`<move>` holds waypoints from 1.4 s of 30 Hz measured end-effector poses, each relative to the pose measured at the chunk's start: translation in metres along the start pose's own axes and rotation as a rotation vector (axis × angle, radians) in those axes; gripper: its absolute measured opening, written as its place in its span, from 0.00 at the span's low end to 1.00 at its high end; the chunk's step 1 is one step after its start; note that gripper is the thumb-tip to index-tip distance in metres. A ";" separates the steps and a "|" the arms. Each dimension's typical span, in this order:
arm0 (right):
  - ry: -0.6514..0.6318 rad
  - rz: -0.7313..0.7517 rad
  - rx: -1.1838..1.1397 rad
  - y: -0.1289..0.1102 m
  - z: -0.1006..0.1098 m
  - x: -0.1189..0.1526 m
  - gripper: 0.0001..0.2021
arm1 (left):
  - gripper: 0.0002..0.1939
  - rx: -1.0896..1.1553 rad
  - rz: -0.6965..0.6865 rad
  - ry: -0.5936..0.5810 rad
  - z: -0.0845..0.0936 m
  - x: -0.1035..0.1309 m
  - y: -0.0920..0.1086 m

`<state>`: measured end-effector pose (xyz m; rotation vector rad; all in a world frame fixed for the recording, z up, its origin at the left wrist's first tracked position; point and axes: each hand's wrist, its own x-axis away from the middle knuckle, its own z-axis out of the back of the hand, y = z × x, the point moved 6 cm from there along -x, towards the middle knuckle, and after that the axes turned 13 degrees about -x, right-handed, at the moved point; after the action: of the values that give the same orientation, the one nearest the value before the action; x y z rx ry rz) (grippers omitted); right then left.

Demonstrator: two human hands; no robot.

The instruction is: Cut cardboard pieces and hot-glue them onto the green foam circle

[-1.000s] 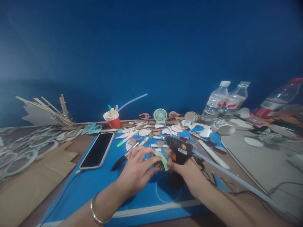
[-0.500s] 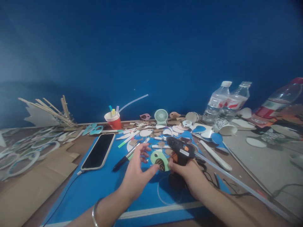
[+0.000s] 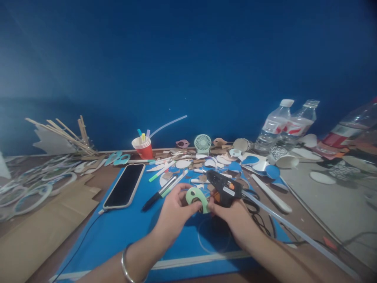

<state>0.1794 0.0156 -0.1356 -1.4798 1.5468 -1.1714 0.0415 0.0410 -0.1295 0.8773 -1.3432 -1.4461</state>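
Our left hand (image 3: 176, 206) pinches a flat, pale green bird-shaped cutout (image 3: 199, 195); our right hand (image 3: 231, 212) clasps a black-and-orange plastic glue gun (image 3: 223, 185).

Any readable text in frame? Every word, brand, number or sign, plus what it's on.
None legible.
Glue gun in right hand: pale sticker, too small to read.
White-capped bottle: red-and-white label, too blurred.
Bottle beside it: same colours on its label, too blurred.
Far-right bottle: red-and-white band, too blurred.
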 end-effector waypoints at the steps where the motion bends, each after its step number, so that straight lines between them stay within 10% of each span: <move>1: 0.005 0.001 0.004 0.000 0.000 0.000 0.08 | 0.18 0.002 0.002 0.000 0.000 0.000 -0.001; 42: -0.011 0.041 0.021 0.000 0.001 -0.002 0.05 | 0.16 0.081 0.057 -0.013 0.004 -0.002 -0.003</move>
<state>0.1808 0.0173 -0.1360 -1.4325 1.5458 -1.1505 0.0379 0.0442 -0.1322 0.8763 -1.4335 -1.3635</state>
